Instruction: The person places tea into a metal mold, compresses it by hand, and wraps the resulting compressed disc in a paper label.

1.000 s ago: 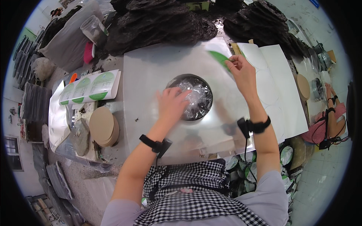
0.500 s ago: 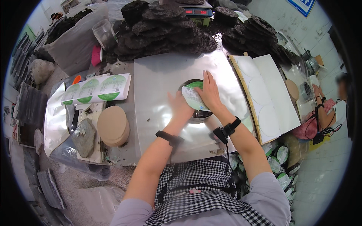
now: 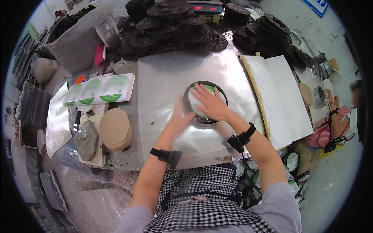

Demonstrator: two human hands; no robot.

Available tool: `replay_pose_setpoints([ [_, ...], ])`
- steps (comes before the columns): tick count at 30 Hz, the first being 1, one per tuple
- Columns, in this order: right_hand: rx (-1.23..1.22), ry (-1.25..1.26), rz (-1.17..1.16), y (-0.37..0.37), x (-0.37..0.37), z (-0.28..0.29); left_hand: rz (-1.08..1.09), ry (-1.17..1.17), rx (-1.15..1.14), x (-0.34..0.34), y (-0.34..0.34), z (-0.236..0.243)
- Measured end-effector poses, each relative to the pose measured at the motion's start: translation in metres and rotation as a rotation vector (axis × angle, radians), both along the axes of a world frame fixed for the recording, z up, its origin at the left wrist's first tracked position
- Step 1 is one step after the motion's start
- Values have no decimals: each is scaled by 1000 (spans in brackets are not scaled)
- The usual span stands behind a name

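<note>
- At mid-bench (image 3: 132,157), on a shiny metal sheet (image 3: 163,85): a round, dark-rimmed container (image 3: 206,124), with a green-and-white round label (image 3: 193,101) lying within its rim.
- Right hand (image 3: 211,104): laid palm down on the label, grip opened flat with fingers spread, clasping nothing.
- Left hand (image 3: 180,115): blurred, just beside the container's left rim; grip loosely open, thumb apart from the fingers, nothing seen in it. Contact with the rim cannot be told.
- Left of the sheet: printed label sheet (image 3: 99,91), stack of tan discs (image 3: 115,128) and grey stone (image 3: 86,140).
- Right of the sheet: white backing sheets (image 3: 268,93) with circular outlines.
- Beyond: piled dark, rough cakes (image 3: 167,35) and a digital scale (image 3: 206,7).
</note>
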State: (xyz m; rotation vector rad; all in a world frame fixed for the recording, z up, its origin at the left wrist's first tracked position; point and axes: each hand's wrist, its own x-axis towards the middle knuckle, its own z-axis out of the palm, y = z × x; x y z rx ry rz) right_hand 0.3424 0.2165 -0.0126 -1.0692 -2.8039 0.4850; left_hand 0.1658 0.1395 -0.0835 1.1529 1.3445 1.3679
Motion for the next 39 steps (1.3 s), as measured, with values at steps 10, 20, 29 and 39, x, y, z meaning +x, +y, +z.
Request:
replay_pose_setpoints([
  [10,128,-121,150,-3,14,-2,53,695,-259,7,17,42],
  [20,202,-211,97,-4,19,-2,3,902,140,29,7,99],
  [29,-178,860,-135,20,-10,114,645,9,-144,-103,-72,54],
  [39,10,-190,-334,-4,26,-22,-185,-338,-479,55,-54,42],
])
